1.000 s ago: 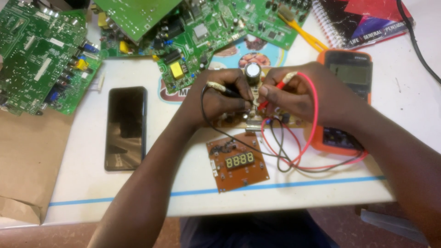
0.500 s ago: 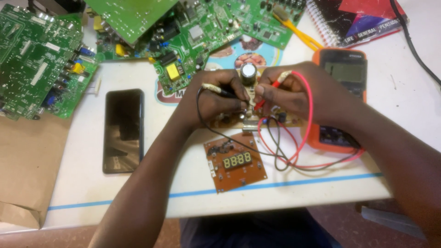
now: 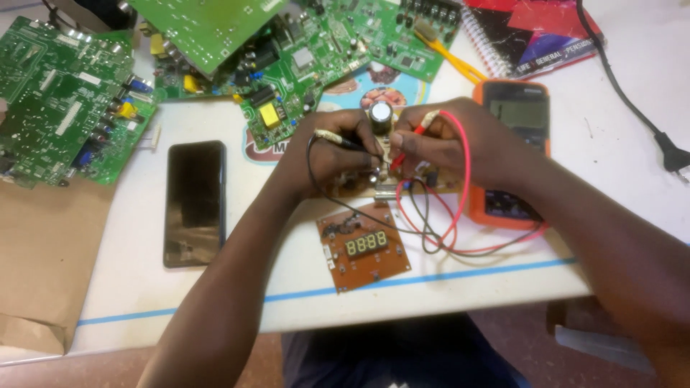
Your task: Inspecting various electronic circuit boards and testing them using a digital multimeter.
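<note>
My left hand (image 3: 327,154) grips a black test probe (image 3: 343,141) with its black lead looping down over the table. In my right hand (image 3: 460,144) is a red test probe (image 3: 411,144) with a red lead. Both probe tips press on a brown circuit board (image 3: 381,183) that carries a tall dark capacitor (image 3: 380,115); my hands hide most of this board. An orange multimeter (image 3: 512,115) lies just behind my right wrist, and the leads (image 3: 438,230) run to it. A small brown board with a four-digit display (image 3: 363,246) rests in front of my hands.
A black phone (image 3: 192,202) lies face up at the left. Several green circuit boards (image 3: 65,100) cover the back and left of the white table (image 3: 287,287). A spiral notebook (image 3: 535,32) and a black power cord with plug (image 3: 665,147) are at the right. Brown paper (image 3: 43,259) lies at front left.
My hands and the probes stay on the brown board. The view has shifted only slightly.
</note>
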